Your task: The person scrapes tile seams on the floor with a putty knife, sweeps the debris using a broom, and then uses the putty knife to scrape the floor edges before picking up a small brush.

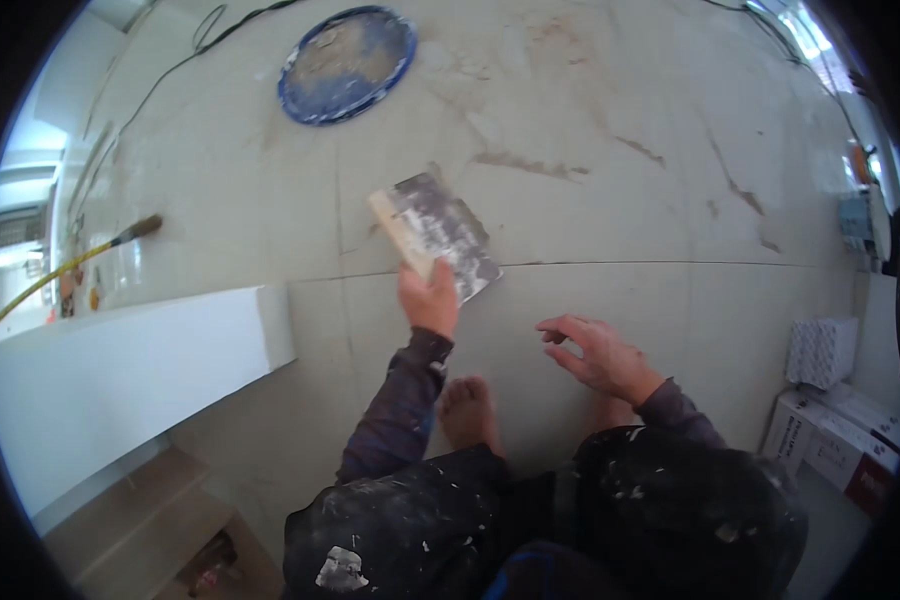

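Single head-worn view, looking forward and steeply down past the person's knees.

Your left hand [429, 300] hides part of the pale handle [398, 228], and you can't see the underside of the smeared plate [445, 228]. On your right hand [607, 358], some fingertips are tucked out of sight. That same hand and its sleeve [678, 410] cover most of your right foot [612, 412], while your trousers [400, 520] cover your left heel and run off the bottom edge. The yellow pole [45, 282] and the white panel [135, 350] are cut off at the left by the dark rim. You'll find the print on the cartons [830, 445] too small to read, and the items [210, 572] under the wooden step [135, 510] too blurred to name.
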Available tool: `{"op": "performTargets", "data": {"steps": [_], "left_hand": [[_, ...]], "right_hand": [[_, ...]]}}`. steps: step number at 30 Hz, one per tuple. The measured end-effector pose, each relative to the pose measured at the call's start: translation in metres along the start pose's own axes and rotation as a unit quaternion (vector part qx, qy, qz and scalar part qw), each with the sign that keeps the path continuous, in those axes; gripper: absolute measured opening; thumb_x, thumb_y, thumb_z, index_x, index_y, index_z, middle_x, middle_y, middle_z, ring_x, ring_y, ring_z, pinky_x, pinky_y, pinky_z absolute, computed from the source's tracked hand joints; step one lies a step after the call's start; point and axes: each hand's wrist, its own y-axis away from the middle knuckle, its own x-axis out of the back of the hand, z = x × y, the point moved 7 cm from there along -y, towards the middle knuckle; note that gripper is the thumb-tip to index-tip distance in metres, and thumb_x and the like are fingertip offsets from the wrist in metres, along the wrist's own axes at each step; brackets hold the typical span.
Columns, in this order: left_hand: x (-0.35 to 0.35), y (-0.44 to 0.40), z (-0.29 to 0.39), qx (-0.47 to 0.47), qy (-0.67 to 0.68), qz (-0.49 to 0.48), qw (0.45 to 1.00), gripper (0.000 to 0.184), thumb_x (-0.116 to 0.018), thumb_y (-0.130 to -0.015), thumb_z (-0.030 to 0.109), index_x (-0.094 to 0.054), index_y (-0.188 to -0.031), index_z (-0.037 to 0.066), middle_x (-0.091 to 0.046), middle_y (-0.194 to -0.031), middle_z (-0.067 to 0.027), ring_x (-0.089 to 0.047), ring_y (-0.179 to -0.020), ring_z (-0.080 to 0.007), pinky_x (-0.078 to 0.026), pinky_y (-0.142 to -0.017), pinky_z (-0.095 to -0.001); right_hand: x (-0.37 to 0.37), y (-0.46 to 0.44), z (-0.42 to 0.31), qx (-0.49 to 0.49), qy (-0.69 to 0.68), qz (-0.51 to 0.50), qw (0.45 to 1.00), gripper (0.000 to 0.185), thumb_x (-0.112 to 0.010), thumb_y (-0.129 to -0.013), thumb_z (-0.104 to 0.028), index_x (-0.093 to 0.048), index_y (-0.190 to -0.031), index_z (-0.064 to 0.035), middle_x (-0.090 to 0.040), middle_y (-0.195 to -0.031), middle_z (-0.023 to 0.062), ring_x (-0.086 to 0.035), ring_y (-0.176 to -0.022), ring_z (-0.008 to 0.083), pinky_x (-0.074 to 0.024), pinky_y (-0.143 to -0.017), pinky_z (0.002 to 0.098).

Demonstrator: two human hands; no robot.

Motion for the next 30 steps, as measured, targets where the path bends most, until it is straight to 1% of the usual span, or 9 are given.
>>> {"op": "performTargets", "data": {"steps": [4,8,14,16,18,21,23,27,30], "left_hand": [[0.029,0.044,-0.008,0.068,0.062,0.035,0.995,0.042,-0.062,-0.089,0.016,-0.049,-0.12,-0.01,-0.061,-0.108,-0.0174,-0.06,-0.094,-0.0247,-0.047,-0.084,-0.0358],[0.096,0.084,-0.073,0.169,-0.067,0.107,0.977,0.046,-0.062,-0.091,0.019,-0.047,-0.121,-0.012,-0.059,-0.113,-0.0207,-0.059,-0.097,-0.0262,-0.048,-0.086,-0.0379],[0.068,0.089,-0.016,0.112,-0.049,0.141,0.982,0.046,-0.06,-0.091,0.018,-0.046,-0.12,-0.014,-0.058,-0.114,-0.0237,-0.059,-0.096,-0.0294,-0.048,-0.085,-0.0392],[0.039,0.063,-0.008,0.114,-0.054,0.086,0.988,0.046,-0.06,-0.09,0.018,-0.046,-0.12,-0.014,-0.058,-0.115,-0.0235,-0.059,-0.097,-0.0287,-0.048,-0.086,-0.0384],[-0.01,0.036,0.025,0.098,-0.053,0.048,0.993,0.045,-0.06,-0.09,0.018,-0.047,-0.12,-0.014,-0.058,-0.115,-0.0227,-0.059,-0.098,-0.0277,-0.048,-0.086,-0.0375],[-0.069,0.02,0.072,0.056,0.082,-0.002,0.995,0.044,-0.06,-0.09,0.016,-0.044,-0.119,-0.012,-0.057,-0.116,-0.0196,-0.058,-0.099,-0.0252,-0.047,-0.087,-0.0361],[-0.096,0.029,0.103,0.011,0.117,-0.077,0.99,0.043,-0.059,-0.09,0.014,-0.041,-0.121,-0.01,-0.055,-0.117,-0.0172,-0.056,-0.101,-0.0234,-0.046,-0.089,-0.0352],[-0.14,0.088,0.165,-0.154,-0.038,-0.236,0.959,0.043,-0.057,-0.089,0.009,-0.034,-0.123,-0.007,-0.051,-0.117,-0.0173,-0.054,-0.104,-0.0251,-0.044,-0.092,-0.0368],[-0.163,0.125,0.179,-0.297,-0.282,-0.363,0.837,0.051,-0.061,-0.086,0.011,-0.034,-0.127,-0.006,-0.051,-0.115,-0.026,-0.055,-0.104,-0.0394,-0.045,-0.089,-0.0417]], "right_hand": [[0.024,0.028,0.007,-0.014,0.0,0.052,0.999,0.027,-0.061,-0.088,-0.016,-0.058,-0.113,-0.007,-0.065,-0.095,0.0098,-0.061,-0.094,0.028,-0.0484,-0.083,0.0386],[0.026,0.061,0.053,-0.06,-0.048,0.092,0.993,0.028,-0.06,-0.088,-0.017,-0.057,-0.114,-0.0065,-0.065,-0.095,0.0097,-0.061,-0.094,0.0278,-0.0485,-0.082,0.0383],[0.005,0.077,0.036,-0.042,-0.137,0.004,0.99,0.029,-0.059,-0.088,-0.017,-0.056,-0.114,-0.0058,-0.065,-0.094,0.0107,-0.061,-0.092,0.0291,-0.0479,-0.082,0.0387],[-0.021,0.081,0.0,0.0,-0.114,-0.008,0.993,0.029,-0.058,-0.089,-0.018,-0.055,-0.115,-0.0059,-0.063,-0.097,0.0113,-0.06,-0.096,0.0301,-0.0467,-0.085,0.0398],[0.024,0.024,0.025,0.029,-0.124,-0.024,0.992,0.029,-0.058,-0.089,-0.018,-0.055,-0.115,-0.006,-0.062,-0.101,0.0118,-0.059,-0.099,0.0308,-0.0456,-0.087,0.0408],[0.059,-0.006,0.012,0.115,-0.069,0.105,0.985,0.038,-0.06,-0.088,-0.022,-0.052,-0.121,-0.0058,-0.056,-0.113,0.0143,-0.052,-0.109,0.0334,-0.0425,-0.093,0.0432],[0.091,-0.012,0.001,0.089,-0.119,0.18,0.972,0.062,-0.065,-0.084,-0.031,-0.04,-0.133,-0.0029,-0.045,-0.129,0.0215,-0.043,-0.122,0.0383,-0.0376,-0.1,0.045],[0.126,-0.003,0.001,0.051,-0.208,0.263,0.941,0.087,-0.069,-0.079,-0.037,-0.025,-0.142,0.0033,-0.035,-0.138,0.0289,-0.035,-0.129,0.0415,-0.0333,-0.106,0.0458],[0.153,0.027,0.015,0.017,-0.313,0.337,0.888,0.093,-0.068,-0.08,-0.036,-0.016,-0.143,0.0084,-0.029,-0.143,0.0319,-0.032,-0.132,0.0431,-0.0292,-0.109,0.0435]]}}
